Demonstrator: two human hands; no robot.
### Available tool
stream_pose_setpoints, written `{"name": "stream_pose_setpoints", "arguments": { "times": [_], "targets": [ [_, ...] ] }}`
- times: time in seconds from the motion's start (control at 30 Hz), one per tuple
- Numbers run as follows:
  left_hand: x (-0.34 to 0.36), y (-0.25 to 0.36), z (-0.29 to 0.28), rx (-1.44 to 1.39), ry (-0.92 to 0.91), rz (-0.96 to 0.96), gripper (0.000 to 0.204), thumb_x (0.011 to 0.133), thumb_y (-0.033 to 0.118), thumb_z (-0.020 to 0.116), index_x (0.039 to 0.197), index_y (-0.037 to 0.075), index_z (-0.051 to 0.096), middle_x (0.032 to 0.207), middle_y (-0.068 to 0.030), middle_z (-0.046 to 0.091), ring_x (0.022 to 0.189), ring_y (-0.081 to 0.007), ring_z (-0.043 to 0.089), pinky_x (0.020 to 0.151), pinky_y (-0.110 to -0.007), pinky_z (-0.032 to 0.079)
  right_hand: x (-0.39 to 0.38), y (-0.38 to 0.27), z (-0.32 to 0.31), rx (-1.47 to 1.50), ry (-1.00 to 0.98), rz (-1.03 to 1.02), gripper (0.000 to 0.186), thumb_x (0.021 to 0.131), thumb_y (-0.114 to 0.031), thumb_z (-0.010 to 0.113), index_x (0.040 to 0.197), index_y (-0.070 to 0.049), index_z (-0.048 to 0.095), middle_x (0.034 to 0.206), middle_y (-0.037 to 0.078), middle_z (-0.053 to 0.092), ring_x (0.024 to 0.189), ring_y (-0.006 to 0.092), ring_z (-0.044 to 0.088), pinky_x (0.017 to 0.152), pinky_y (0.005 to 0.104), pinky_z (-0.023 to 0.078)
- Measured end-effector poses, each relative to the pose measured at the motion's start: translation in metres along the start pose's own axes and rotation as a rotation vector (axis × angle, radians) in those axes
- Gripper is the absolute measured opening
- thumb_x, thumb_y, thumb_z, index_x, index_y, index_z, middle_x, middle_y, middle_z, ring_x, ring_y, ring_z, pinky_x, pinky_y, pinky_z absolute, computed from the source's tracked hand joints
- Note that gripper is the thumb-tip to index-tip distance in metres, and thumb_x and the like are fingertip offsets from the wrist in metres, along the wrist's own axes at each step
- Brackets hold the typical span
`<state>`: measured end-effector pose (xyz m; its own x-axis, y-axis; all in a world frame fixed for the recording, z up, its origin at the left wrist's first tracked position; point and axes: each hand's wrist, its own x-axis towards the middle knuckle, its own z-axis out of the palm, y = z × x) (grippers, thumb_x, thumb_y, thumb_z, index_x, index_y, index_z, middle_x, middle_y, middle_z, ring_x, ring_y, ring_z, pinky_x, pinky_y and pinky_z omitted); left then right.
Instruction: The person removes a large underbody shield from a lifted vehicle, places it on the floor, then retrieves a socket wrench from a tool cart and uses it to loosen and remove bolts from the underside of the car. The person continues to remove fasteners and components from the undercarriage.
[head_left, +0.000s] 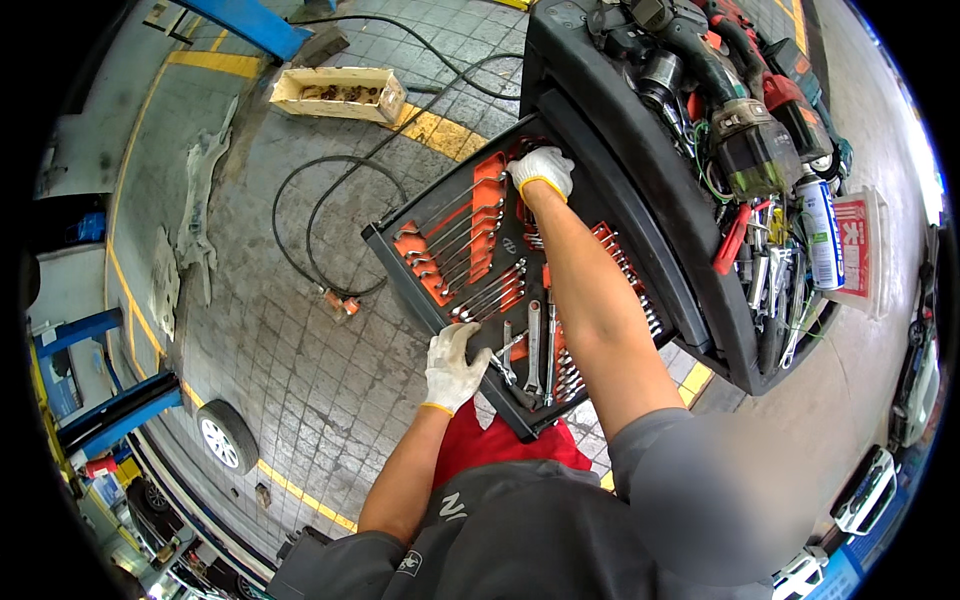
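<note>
A dark tool drawer [398, 262] lies pulled out in front of me, with wrenches sorted in orange holders. My left hand [455, 367], in a white glove, rests at the drawer's near left edge, thumb apart from the fingers and nothing seen between them. Close to its thumb are a small metal tool [503, 368] and an adjustable wrench [533, 345]. At the drawer's far end, my gloved right hand [542, 173] reaches down with curled fingers; what they hold, if anything, is hidden. A row of long wrenches [455, 235] lies left of my right forearm, and small wrenches [625, 262] lie right of it.
The black tool cart [620, 180] carries power tools [745, 135], a spray can [822, 235], loose hand tools [775, 290] and a clear tub [862, 250]. On the tiled floor lie a black hose [310, 230], a cream box [335, 93] and a wheel [226, 437].
</note>
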<state>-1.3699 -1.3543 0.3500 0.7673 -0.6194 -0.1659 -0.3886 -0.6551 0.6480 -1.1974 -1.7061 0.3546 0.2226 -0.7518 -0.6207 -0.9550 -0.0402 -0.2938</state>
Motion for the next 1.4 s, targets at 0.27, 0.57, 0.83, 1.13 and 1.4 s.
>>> {"name": "stream_pose_setpoints", "arguments": {
  "times": [0.27,0.57,0.83,1.13,1.4],
  "targets": [
    [-0.001,0.0,0.002,0.013,0.043,0.033,0.048,0.085,0.025,0.079,0.13,0.012,0.069,0.131,-0.0129,0.066,0.119,-0.0366,0.061,0.104,-0.048,0.049,0.038,0.011,0.014,0.041,-0.024,0.075,0.072,0.081,-0.041,0.087,0.138,-0.001,0.068,0.144,0.021,0.067,0.13,0.032,0.069,0.107,0.0445,0.058],
    [-0.005,-0.001,0.005,0.017,0.089,0.031,0.048,0.084,0.027,0.08,0.129,0.014,0.068,0.13,-0.0126,0.065,0.117,-0.0366,0.062,0.102,-0.049,0.05,0.034,0.009,0.016,0.248,-0.137,0.038,0.067,0.082,-0.027,0.085,0.139,0.001,0.065,0.15,0.02,0.062,0.138,0.0361,0.062,0.109,0.0442,0.056],
    [0.001,0.004,0.002,0.022,0.061,0.015,0.048,0.082,0.024,0.081,0.128,0.012,0.069,0.131,-0.0137,0.065,0.122,-0.0364,0.061,0.106,-0.048,0.049,0.115,0.04,0.063,0.267,0.029,-0.093,0.036,0.086,-0.024,0.086,0.104,0.006,0.077,0.105,0.02,0.078,0.079,0.0295,0.08,0.059,0.0412,0.064],
    [-0.008,0.002,0.006,0.01,0.089,0.022,0.05,0.082,0.023,0.081,0.129,0.012,0.068,0.131,-0.0134,0.064,0.122,-0.0361,0.061,0.107,-0.047,0.048,0.074,0.031,0.029,0.278,-0.138,-0.089,0.032,0.085,-0.019,0.083,0.107,0.004,0.076,0.101,0.021,0.078,0.072,0.0309,0.077,0.054,0.0418,0.064],
    [-0.006,-0.002,0.007,0.023,0.099,0.017,0.047,0.083,0.025,0.08,0.127,0.012,0.069,0.13,-0.0136,0.065,0.122,-0.0356,0.061,0.105,-0.047,0.049,0.056,0.028,0.025,0.624,-0.231,-0.059,0.021,0.086,-0.011,0.079,0.081,0.005,0.067,0.076,0.017,0.069,0.061,0.0291,0.071,0.053,0.0426,0.065]
  ]
}}
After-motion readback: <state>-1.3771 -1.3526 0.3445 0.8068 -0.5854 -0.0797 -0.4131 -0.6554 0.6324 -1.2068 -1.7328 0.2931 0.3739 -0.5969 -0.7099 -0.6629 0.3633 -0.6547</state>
